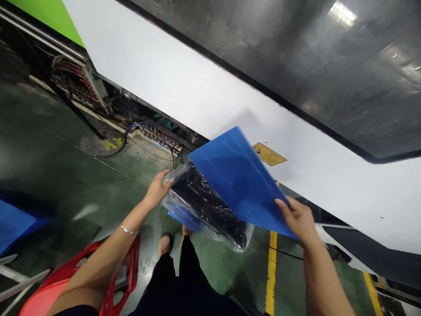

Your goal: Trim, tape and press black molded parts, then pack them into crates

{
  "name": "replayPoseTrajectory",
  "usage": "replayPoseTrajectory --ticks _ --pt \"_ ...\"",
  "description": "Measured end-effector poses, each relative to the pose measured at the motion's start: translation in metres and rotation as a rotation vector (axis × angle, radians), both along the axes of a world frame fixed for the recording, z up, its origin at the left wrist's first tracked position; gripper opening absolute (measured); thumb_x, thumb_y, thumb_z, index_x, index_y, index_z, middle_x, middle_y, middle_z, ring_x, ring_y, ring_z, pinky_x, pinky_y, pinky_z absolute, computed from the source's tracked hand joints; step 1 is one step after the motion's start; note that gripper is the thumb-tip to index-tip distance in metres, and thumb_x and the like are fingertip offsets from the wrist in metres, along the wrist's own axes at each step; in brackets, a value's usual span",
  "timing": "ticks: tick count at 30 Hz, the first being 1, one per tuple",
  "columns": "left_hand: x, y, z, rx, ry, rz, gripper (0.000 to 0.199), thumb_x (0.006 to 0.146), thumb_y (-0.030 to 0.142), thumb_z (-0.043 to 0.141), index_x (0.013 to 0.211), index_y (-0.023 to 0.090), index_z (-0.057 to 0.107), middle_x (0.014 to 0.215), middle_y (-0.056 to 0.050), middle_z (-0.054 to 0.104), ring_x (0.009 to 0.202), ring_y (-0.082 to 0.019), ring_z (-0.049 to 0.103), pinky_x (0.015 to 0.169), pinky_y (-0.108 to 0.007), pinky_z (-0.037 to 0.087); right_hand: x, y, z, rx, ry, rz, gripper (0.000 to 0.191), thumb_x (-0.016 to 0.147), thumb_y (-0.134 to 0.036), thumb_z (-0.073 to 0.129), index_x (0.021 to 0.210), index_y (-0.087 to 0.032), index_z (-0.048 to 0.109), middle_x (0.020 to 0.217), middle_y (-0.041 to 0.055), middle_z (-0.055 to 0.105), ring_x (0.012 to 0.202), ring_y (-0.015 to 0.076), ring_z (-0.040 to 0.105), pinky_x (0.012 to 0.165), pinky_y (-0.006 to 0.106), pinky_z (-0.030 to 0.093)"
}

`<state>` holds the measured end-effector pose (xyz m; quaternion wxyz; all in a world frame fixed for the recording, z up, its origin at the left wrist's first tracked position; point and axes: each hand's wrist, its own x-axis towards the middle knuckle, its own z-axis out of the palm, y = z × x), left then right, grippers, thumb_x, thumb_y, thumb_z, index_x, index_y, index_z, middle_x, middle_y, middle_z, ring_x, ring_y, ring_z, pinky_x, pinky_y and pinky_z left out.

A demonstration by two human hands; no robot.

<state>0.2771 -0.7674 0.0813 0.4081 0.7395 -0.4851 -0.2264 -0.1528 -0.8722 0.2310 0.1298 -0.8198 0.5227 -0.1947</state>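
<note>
A flat blue sheet [235, 180] is gripped at its lower right edge by my right hand [297, 217], thumb on top and fingers behind. It tilts across the upper part of a clear plastic bag [241, 245] that has dark, shiny contents [210, 204]. At the bag's left edge my left hand [159, 188] pinches the plastic between thumb and fingers. Another piece of blue [187, 217] shows through or behind the bag's lower left side. What lies under the sheet is hidden.
A white machine panel [197, 79] with a yellow label [269, 154] runs close in front. Left are a red plastic stool [121, 267], a blue box-like object [15, 226] and a round stand base [103, 141]. Cables [158, 138] lie under the machine; yellow lines [271, 272] mark the floor.
</note>
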Motion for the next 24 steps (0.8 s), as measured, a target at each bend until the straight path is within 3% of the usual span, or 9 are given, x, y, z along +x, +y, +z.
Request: replayPoseTrajectory --ticks 2,4,6,8,11,15,19,21,24 --pt "-0.012 -0.007 -0.036 0.132 -0.034 -0.001 0.037 0.082 0.029 0.056 0.115 0.012 0.057 0.116 -0.016 0.064 0.112 -0.028 0.060 0.099 -0.045 0.047 0.006 -0.025 -0.033 0.119 0.080 0.084 0.046 0.089 -0.056 0.045 0.087 -0.017 0.068 0.080 0.0067 0.072 0.070 0.0214 0.066 0.067 0.031 0.053" --pt "-0.028 -0.010 -0.060 0.171 -0.103 -0.036 0.037 0.083 0.028 0.054 0.118 0.012 0.056 0.117 -0.016 0.063 0.114 -0.028 0.059 0.101 -0.045 0.045 0.022 -0.053 -0.075 0.287 0.218 0.166 0.042 0.092 -0.048 0.042 0.082 -0.016 0.068 0.076 0.0066 0.071 0.070 0.0212 0.065 0.068 0.031 0.052" --pt "-0.045 -0.014 -0.073 0.184 -0.195 -0.116 0.039 0.085 0.027 0.051 0.121 0.012 0.054 0.120 -0.016 0.062 0.116 -0.027 0.057 0.103 -0.045 0.043 0.042 -0.082 -0.117 0.425 0.398 0.153 0.035 0.092 -0.038 0.044 0.087 -0.015 0.069 0.084 0.0079 0.072 0.079 0.0219 0.066 0.076 0.032 0.052" --pt "-0.063 -0.023 -0.082 0.236 -0.300 -0.236 0.041 0.086 0.024 0.050 0.124 0.010 0.054 0.124 -0.017 0.060 0.118 -0.027 0.055 0.105 -0.042 0.042 0.060 -0.110 -0.155 0.476 0.530 0.085 0.032 0.092 -0.033 0.045 0.106 -0.013 0.067 0.105 0.0117 0.071 0.098 0.0236 0.065 0.087 0.033 0.049" --pt "-0.089 -0.054 -0.096 0.378 -0.477 -0.445 0.048 0.081 0.018 0.056 0.129 0.009 0.053 0.135 -0.019 0.052 0.128 -0.030 0.047 0.108 -0.044 0.037 0.074 -0.134 -0.197 0.450 0.607 0.017 0.047 0.088 -0.027 0.053 0.133 -0.012 0.051 0.136 0.0185 0.053 0.125 0.0299 0.049 0.102 0.041 0.039" --pt "-0.116 -0.109 -0.133 0.539 -0.702 -0.678 0.080 0.070 0.006 0.065 0.144 0.021 0.039 0.154 -0.017 0.027 0.142 -0.039 0.020 0.110 -0.066 0.019 0.063 -0.119 -0.243 0.413 0.682 0.067 0.078 0.082 -0.032 0.062 0.150 -0.023 0.024 0.157 0.0133 0.020 0.141 0.0330 0.023 0.111 0.050 0.026" --pt "-0.131 -0.146 -0.186 0.699 -0.730 -0.812 0.110 0.054 0.011 0.082 0.148 0.032 0.028 0.159 -0.014 0.010 0.142 -0.048 0.000 0.099 -0.081 0.012 0.040 -0.089 -0.294 0.674 0.778 -0.021 0.111 0.070 -0.045 0.074 0.152 -0.027 0.002 0.159 0.0131 -0.009 0.144 0.0384 -0.008 0.107 0.066 0.019" --pt "-0.134 -0.154 -0.214 0.754 -0.693 -0.820 0.108 0.056 0.022 0.084 0.147 0.034 0.028 0.159 -0.013 0.010 0.142 -0.048 0.000 0.097 -0.082 0.014 0.035 -0.086 -0.321 0.738 0.781 -0.038 0.115 0.068 -0.045 0.075 0.152 -0.027 -0.001 0.158 0.0145 -0.016 0.143 0.0403 -0.013 0.105 0.069 0.018" --pt "-0.131 -0.158 -0.251 0.806 -0.637 -0.797 0.089 0.069 0.036 0.075 0.146 0.038 0.031 0.159 -0.012 0.013 0.142 -0.048 0.007 0.093 -0.083 0.019 0.039 -0.091 -0.360 0.755 0.760 0.004 0.114 0.068 -0.043 0.075 0.152 -0.027 0.000 0.158 0.0152 -0.016 0.143 0.0408 -0.013 0.105 0.069 0.018"
